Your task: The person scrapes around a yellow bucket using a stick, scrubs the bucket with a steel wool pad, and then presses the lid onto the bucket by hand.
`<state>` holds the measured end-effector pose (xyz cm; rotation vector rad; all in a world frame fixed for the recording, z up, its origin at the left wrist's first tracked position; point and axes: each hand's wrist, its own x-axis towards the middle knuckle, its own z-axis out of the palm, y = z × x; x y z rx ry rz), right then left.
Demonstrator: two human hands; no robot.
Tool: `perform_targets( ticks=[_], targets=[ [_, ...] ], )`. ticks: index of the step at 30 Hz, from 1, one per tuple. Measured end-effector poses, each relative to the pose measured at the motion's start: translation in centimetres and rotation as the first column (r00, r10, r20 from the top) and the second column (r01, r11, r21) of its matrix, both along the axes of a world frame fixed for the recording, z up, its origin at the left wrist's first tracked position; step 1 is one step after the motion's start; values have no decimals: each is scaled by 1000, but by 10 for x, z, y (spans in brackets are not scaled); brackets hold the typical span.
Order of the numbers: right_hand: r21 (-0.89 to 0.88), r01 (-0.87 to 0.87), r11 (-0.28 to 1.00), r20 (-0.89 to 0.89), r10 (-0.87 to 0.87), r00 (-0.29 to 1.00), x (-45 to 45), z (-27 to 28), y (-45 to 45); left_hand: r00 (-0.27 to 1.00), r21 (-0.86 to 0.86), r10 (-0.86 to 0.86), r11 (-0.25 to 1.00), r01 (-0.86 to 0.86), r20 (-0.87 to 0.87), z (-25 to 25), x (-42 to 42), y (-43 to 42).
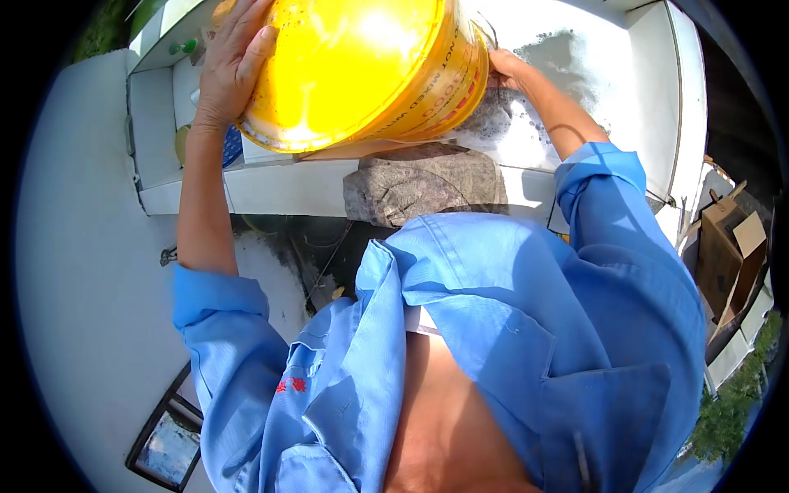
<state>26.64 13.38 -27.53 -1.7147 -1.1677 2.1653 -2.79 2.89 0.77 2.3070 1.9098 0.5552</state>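
Note:
A big yellow plastic bucket (345, 62) with printed lettering lies tilted over a white-tiled basin, its round flat end facing me. My left hand (236, 64) presses against the bucket's left side, fingers spread along its edge and thumb on the flat end. At the bucket's right end, my right hand (505, 69) grips the rim beside a thin wire handle; its fingers are partly hidden behind the bucket. Below the bucket, a dark grey cloth (423, 182) hangs over the basin's front ledge (283, 187).
Wet grey patches mark the tiled basin floor (612, 90). Left of the bucket, a green object (182, 47) and a blue patterned item (233, 148) sit in a tiled compartment. An open cardboard box (727, 251) stands to the right, and a dark-framed panel (168, 444) shows lower left.

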Motion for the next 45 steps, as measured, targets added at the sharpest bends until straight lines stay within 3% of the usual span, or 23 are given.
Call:
perform_targets(
  ticks=[3,5,8,10,12,14,16,19,24,26,27,28,30,32,33,34,35,36,38,39,40,42,45],
  targets=[
    [-82,172,982,-157,-184,970,-3,-19,6,999,-41,30,999,-28,45,-1,-1,-4],
    [-113,142,983,-153,-158,975,7,-14,9,995,-41,54,998,-50,83,-12,-8,-8],
    [-91,129,987,-121,-140,983,26,9,3,992,141,-13,990,-4,122,-34,-41,-9],
    [-29,143,989,-101,-146,984,37,39,-7,964,186,123,968,-170,237,-47,-55,-14],
    [23,293,956,-120,-289,950,41,69,-23,903,116,183,963,-244,388,-55,-53,-27],
    [57,258,965,-87,-252,964,51,72,-29,631,-197,470,868,-455,617,-57,-54,-38],
    [51,257,965,-109,-251,962,54,67,-34,582,-219,467,868,-446,665,-51,-44,-50],
    [59,275,960,-96,-268,958,48,87,-41,610,-173,457,867,-467,647,-26,-13,-68],
    [63,289,955,-94,-282,955,46,89,-42,883,146,171,955,-257,437,10,60,-81],
    [45,237,970,-148,-228,962,52,72,-35,964,261,8,962,-80,265,19,83,-81],
    [49,227,973,-145,-218,965,56,66,-33,881,155,-37,987,-42,472,15,79,-86],
    [39,170,985,-156,-162,974,60,60,-31,879,156,-28,986,-53,477,11,80,-83],
    [27,101,995,-160,-95,982,69,64,-32,992,294,128,949,-119,-13,-2,83,-70],
    [366,-365,856,345,239,908,79,82,-36,981,352,175,926,-134,-88,6,85,-57],
    [599,-551,581,505,260,823,97,74,-30,990,417,127,904,-91,-59,9,85,-54],
    [515,-697,499,660,287,694,114,69,-15,997,483,76,874,-50,-34,7,83,-50],
    [458,-612,645,571,315,758,124,79,-8,968,713,227,696,-81,-112,-22,71,-44],
    [371,-516,772,475,320,820,128,98,-4,967,711,230,698,-83,-113,-21,73,-49],
    [352,-309,884,244,232,942,131,137,-7,932,436,261,829,-350,252,-18,81,-61],
    [416,-227,881,98,205,974,129,151,-13,968,605,163,757,-247,192,-23,78,-52],
    [353,-100,930,-155,163,974,127,163,-14,965,600,169,758,-256,199,-22,78,-49],
    [409,-42,912,-345,197,918,121,171,-17,980,588,114,786,-190,164,-17,80,-42],
    [534,-225,815,-192,376,906,92,197,-38,988,568,94,809,-149,126,-4,84,-32]
  ],
)
